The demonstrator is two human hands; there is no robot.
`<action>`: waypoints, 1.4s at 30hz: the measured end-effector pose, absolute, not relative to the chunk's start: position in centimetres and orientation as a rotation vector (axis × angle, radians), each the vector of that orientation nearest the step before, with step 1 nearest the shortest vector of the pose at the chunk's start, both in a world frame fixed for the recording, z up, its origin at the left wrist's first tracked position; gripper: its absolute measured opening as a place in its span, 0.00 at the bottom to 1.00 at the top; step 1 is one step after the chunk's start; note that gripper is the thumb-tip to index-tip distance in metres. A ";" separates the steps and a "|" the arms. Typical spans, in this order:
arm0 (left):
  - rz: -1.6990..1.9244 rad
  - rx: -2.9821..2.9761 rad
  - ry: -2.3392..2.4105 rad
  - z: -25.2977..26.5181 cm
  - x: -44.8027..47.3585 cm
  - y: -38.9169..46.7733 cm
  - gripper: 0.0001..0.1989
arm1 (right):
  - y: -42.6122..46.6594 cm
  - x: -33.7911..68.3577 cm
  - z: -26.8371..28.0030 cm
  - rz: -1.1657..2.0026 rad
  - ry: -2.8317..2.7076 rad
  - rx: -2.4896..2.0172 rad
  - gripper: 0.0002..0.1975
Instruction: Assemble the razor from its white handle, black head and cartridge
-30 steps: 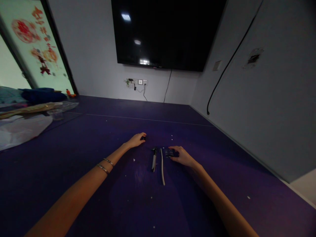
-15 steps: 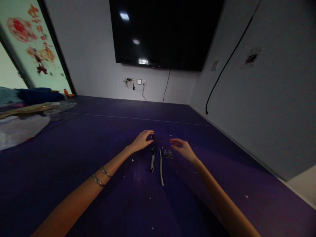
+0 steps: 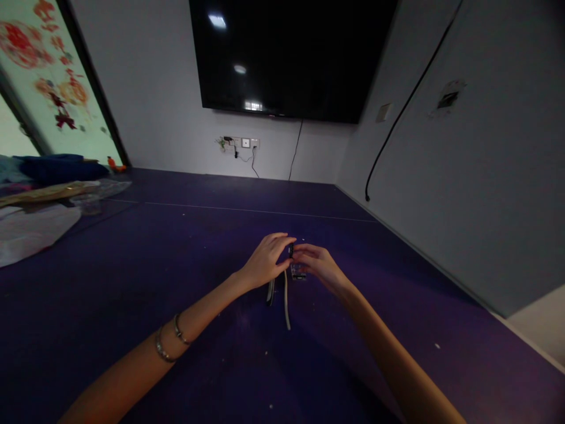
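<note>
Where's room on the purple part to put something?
Mostly bare purple surface lies between the right arm and right wall, and between the thin line and back wall. It's crowded around the left hand, right hand, small dark piece and pale strip, and left pile.

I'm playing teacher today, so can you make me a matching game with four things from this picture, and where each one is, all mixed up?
Things:
1. Small dark piece
2. Big black screen
3. Bracelets
4. Pale cord

Places:
A. Lying on the purple surface
B. At the fingertips of the left hand
C. Up on the wall
D. Around the left arm

Right pairs: 1-B, 2-C, 3-D, 4-A
</note>
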State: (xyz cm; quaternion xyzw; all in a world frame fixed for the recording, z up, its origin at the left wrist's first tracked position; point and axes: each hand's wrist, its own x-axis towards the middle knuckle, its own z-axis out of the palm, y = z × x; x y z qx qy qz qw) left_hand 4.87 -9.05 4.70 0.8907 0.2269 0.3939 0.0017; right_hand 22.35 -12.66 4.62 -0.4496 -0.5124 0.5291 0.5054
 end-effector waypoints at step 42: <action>1.207 2.622 0.639 4.3 4.6 -9.2 0.12 | -11.6 23.8 4.5 1.062 -1.475 -1.167 0.12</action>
